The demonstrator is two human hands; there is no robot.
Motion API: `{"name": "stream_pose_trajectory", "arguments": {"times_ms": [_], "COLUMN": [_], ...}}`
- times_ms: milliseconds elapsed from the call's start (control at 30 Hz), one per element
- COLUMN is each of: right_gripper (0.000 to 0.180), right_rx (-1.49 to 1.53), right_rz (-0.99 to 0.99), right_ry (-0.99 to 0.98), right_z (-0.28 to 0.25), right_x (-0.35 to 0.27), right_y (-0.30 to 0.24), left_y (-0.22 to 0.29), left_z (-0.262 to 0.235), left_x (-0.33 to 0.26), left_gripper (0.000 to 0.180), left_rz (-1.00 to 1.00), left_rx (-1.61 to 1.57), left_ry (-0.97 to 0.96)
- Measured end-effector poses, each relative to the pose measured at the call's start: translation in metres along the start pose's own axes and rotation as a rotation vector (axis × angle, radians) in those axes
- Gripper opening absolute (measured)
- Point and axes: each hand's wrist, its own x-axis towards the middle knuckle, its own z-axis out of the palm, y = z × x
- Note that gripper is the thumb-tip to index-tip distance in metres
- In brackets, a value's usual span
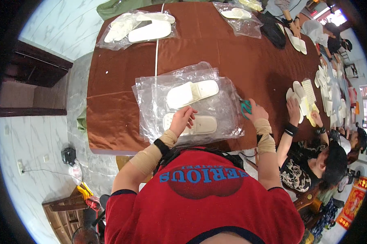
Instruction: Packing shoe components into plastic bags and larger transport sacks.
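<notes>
Two white slippers lie on a stack of clear plastic bags (151,110) in front of me. The far slipper (204,90) points its toe to the left. My left hand (184,119) is over the toe end of the near slipper (204,125), fingers loosely bent and apart, with nothing seen in them. Whether it touches the slipper I cannot tell. At the right edge of the bags, my right hand (257,112) is closed around teal-handled scissors (245,107); their blades are mostly hidden.
A brown cloth covers the table (118,81). Bagged slippers (151,30) lie at the far left, another bagged slipper (236,14) at the far right. To my right a co-worker's hands (293,110) handle white slippers (299,95). More slippers and people line the right side.
</notes>
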Motion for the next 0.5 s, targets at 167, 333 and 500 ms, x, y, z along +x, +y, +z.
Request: {"name": "stream_pose_trajectory", "arguments": {"times_ms": [167,333,500], "right_gripper": [0.079,0.077,0.073], "right_rx": [-0.198,-0.246,-0.223], "right_rz": [0.124,-0.362,-0.639], "right_ry": [0.134,0.269,0.209], "right_z": [-0.025,-0.048,-0.026], "right_x": [-0.025,-0.051,-0.052], "right_y": [0.009,-0.081,-0.123], "left_y": [-0.002,-0.004,0.0], "left_z": [-0.011,-0.015,-0.011], "left_x": [-0.012,-0.016,-0.016], "left_gripper": [0.018,0.017,0.02], "left_rz": [0.043,0.064,0.056], "left_rx": [0.115,0.022,0.012], "left_ry": [0.061,0.101,0.075]}}
